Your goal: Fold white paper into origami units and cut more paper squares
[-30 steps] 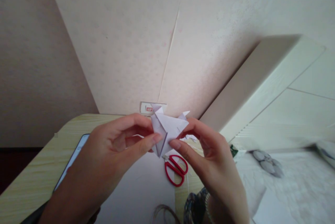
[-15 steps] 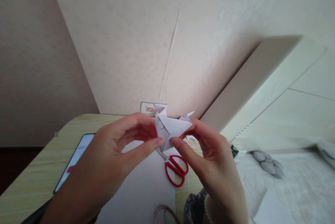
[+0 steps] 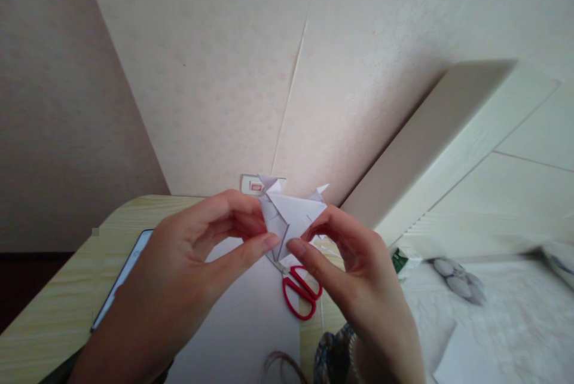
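A folded white paper figure, origami with two pointed flaps at its top, is held up in front of me above the table. My left hand pinches its left side, thumb on the near face and fingers behind. On the other side, my right hand grips it the same way, its thumb low on the front near the middle. The fingertips behind the paper are partly hidden. Below the figure lie scissors with red handles, their blades partly under the paper figure in view.
A large white sheet lies on the wood-patterned table. To the left a phone is partly covered by my left hand. A wall socket plate sits behind the table. At right are a green box and a white patterned surface.
The paper figure and both hands have shifted slightly left and up. The left hand now covers more of the phone. Both hands keep their grip.
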A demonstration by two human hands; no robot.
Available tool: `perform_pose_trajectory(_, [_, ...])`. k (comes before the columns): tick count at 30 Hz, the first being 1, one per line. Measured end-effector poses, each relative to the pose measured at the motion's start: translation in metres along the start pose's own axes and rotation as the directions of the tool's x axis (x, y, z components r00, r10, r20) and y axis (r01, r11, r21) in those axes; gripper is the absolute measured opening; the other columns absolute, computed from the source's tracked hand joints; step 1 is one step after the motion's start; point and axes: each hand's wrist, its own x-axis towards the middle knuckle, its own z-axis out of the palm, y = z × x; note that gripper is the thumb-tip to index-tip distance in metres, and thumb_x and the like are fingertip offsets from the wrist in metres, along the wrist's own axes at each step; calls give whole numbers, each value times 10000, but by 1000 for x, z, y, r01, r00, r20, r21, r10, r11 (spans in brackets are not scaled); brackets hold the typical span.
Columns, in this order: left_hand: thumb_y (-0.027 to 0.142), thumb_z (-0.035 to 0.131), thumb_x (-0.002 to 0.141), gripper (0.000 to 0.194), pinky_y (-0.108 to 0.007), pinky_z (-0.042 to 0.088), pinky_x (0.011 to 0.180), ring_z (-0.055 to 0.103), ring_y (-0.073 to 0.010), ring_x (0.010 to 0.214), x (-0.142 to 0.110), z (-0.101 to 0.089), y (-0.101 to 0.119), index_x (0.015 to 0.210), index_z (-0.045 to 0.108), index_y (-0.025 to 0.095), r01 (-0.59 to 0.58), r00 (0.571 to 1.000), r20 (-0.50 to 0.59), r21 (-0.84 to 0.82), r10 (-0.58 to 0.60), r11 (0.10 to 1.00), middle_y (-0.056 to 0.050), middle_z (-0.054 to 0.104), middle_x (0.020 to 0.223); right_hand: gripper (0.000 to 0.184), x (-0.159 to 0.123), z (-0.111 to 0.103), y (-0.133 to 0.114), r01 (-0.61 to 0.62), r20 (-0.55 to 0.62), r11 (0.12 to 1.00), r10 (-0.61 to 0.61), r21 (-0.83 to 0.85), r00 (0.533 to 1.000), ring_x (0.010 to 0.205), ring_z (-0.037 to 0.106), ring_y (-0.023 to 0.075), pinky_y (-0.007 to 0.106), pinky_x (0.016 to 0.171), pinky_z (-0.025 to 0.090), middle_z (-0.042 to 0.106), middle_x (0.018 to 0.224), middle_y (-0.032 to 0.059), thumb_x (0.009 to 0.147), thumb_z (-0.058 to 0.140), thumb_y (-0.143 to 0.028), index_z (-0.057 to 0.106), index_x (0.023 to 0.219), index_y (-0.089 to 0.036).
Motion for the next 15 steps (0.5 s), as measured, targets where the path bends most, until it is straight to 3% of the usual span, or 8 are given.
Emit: perform_pose_trajectory(15, [227,765,696,101,-155,584,673,744,-138,722,-2,0,-6,767,786,295,2,1000,27,-16,-1,1000,60,780,753,107,-1,1,0,13,-20,1000,-13,12,1000,719,621,157,297,675,451,678,716,-26,792,712,-214,637,716,-219])
